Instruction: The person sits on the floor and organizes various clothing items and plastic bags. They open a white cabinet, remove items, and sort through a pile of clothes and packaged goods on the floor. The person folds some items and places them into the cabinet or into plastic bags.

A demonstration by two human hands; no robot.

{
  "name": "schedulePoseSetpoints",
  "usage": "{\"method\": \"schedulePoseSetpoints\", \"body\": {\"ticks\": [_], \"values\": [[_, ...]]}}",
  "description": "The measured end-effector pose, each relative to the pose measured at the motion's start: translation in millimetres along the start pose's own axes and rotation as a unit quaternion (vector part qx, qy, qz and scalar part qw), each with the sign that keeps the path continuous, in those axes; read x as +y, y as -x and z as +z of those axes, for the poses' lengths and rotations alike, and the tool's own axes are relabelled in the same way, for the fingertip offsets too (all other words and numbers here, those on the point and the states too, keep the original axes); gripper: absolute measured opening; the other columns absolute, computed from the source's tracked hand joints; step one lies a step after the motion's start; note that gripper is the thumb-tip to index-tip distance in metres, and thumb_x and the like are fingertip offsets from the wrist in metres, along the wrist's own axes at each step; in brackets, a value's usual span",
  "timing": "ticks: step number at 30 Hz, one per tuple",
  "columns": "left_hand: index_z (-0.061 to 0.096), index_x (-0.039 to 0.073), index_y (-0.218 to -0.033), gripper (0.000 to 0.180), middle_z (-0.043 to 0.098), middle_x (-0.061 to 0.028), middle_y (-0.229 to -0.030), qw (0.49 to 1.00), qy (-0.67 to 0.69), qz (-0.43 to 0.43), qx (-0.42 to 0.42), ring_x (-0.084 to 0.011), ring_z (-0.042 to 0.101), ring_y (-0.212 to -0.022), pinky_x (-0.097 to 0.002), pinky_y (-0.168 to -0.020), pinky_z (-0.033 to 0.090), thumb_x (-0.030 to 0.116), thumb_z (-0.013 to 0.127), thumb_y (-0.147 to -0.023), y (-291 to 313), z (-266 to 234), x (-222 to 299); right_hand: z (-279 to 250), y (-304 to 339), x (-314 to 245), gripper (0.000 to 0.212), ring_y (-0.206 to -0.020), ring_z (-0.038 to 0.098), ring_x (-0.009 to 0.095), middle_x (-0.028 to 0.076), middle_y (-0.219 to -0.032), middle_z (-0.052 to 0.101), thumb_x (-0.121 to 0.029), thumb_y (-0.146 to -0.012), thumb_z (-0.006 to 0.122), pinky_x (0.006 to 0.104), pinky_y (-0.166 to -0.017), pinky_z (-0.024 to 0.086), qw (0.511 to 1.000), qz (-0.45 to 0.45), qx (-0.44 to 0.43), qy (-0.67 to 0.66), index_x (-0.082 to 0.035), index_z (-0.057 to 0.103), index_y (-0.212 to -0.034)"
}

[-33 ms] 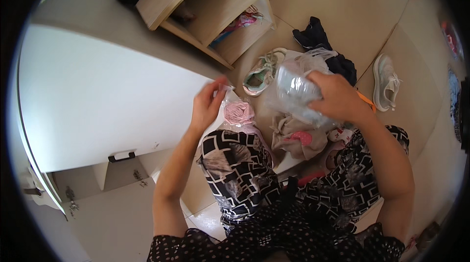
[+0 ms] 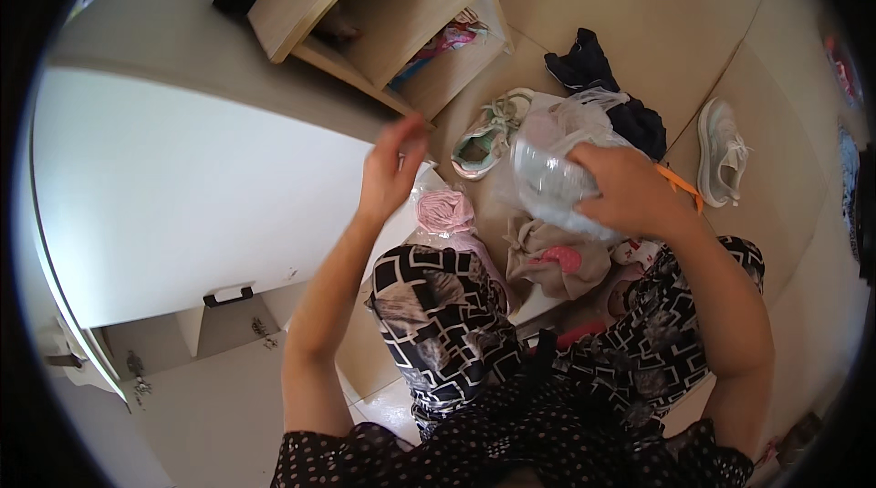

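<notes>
My right hand (image 2: 630,192) grips a shiny clear plastic packet (image 2: 552,180) over the pile between my knees; its contents are hard to make out. My left hand (image 2: 392,173) is raised beside the white panel's corner, thumb apart from the slightly blurred fingers, with nothing visible in it. Just below it lies a rolled pink striped cloth (image 2: 445,212) in clear plastic, by my knee. A beige cloth (image 2: 538,260) with a pink patch sits under the packet. Behind the packet spreads a crumpled clear plastic bag (image 2: 584,119).
A large white panel (image 2: 201,187) with a dark handle fills the left. A wooden shelf unit (image 2: 401,23) stands at the back, cloths inside. Around the pile lie a mint-laced shoe (image 2: 484,146), dark clothing (image 2: 584,64), an orange strap (image 2: 680,185) and a grey shoe (image 2: 721,155).
My left hand has risen slightly away from me, its fingers higher. The packet in my right hand has tilted and settled slightly lower, with less blur.
</notes>
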State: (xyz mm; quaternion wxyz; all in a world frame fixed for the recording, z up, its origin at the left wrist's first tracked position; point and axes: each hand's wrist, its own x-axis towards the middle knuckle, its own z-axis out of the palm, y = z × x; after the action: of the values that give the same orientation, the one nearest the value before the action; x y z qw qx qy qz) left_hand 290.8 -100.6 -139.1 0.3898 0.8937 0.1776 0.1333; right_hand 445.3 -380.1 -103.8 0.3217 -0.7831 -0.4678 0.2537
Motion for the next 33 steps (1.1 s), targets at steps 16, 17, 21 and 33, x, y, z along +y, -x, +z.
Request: {"method": "schedulePoseSetpoints", "body": {"ticks": [16,17,21,33], "values": [[0.06,0.003,-0.087,0.022,0.05,-0.019,-0.111,0.916,-0.256,0.014,0.308,-0.0309,0.043,-0.109,-0.0396,-0.093,0.036,0.016,0.06,-0.069,-189.8,-28.1,-45.0,-11.2,45.2,41.3,0.026,-0.076,0.059,0.033,0.015,-0.081,0.059,-0.007,-0.064,0.063,0.0405,-0.064,0.046,0.997,-0.025,0.0,0.077,-0.003,0.051,-0.086],[0.06,0.003,-0.086,0.022,0.052,-0.0181,-0.106,0.92,-0.208,0.068,0.325,-0.0302,0.046,-0.105,-0.0394,-0.09,0.038,0.014,0.062,-0.068,-170.8,-14.4,-27.3,-9.5,45.4,47.2,0.025,-0.076,0.059,0.033,0.015,-0.081,0.059,-0.007,-0.064,0.063,0.0407,-0.064,0.046,0.997,-0.023,-0.002,0.079,-0.002,0.051,-0.086],[0.054,0.005,-0.083,0.013,0.055,-0.0094,-0.088,0.965,0.066,-0.041,0.249,-0.023,0.053,-0.084,-0.0354,-0.077,0.044,0.006,0.06,-0.071,-103.6,23.8,13.9,0.1,37.6,70.9,0.023,-0.078,0.058,0.034,0.015,-0.082,0.059,-0.006,-0.065,0.062,0.0417,-0.066,0.045,0.997,-0.048,0.007,0.063,-0.003,0.051,-0.085],[0.046,0.007,-0.085,0.014,0.056,-0.0092,-0.091,0.755,0.639,-0.146,0.013,-0.0209,0.056,-0.087,-0.0342,-0.079,0.048,-0.001,0.04,-0.077,10.1,44.5,64.8,-4.7,48.2,51.8,0.029,-0.122,0.032,0.035,0.016,-0.139,0.022,0.006,-0.058,0.06,0.0401,-0.088,0.041,0.983,-0.103,0.15,0.03,-0.007,0.061,-0.084]]}}
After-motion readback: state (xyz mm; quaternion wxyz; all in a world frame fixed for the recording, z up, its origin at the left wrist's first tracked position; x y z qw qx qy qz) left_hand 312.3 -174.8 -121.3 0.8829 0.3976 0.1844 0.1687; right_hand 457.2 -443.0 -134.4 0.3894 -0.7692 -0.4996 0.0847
